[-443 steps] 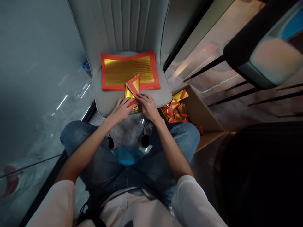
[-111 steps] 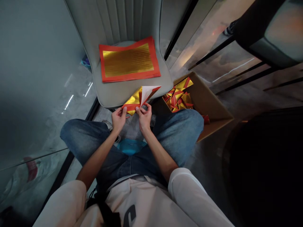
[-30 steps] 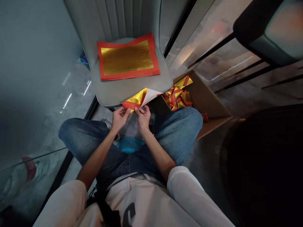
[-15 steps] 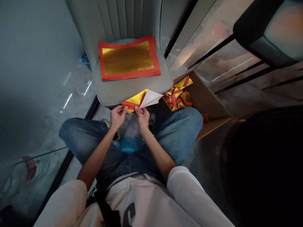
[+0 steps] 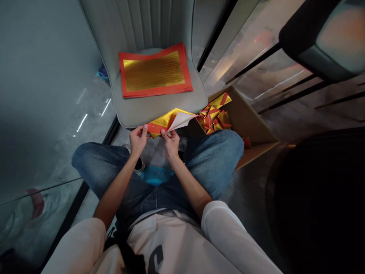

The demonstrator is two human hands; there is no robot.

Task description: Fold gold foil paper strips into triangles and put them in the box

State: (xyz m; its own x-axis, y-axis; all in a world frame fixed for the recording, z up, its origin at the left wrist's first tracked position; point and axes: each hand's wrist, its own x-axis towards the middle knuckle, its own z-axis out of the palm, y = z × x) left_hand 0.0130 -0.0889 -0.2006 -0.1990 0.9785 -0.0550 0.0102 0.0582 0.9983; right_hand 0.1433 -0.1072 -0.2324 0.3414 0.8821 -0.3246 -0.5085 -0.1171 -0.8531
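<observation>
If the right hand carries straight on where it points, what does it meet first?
The right hand first meets the gold-and-red folded paper it pinches; beyond that, probably the grey chair seat, though depth is unclear.

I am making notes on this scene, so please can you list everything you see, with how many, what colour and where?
grey upholstered chair: one, grey, top centre
stack of gold paper sheets: one, gold with red-orange borders, on the chair seat
folded paper sheet: one, gold and red with white underside, held at the seat's front edge
cardboard box: one, brown, right of the chair
folded paper triangles: many, gold and red, in the box
blue object: one, blue, below the lap, kind unclear
left hand: one, pinching the sheet's left part
right hand: one, pinching the sheet's middle
jeans: one pair, blue, on the person's legs
</observation>
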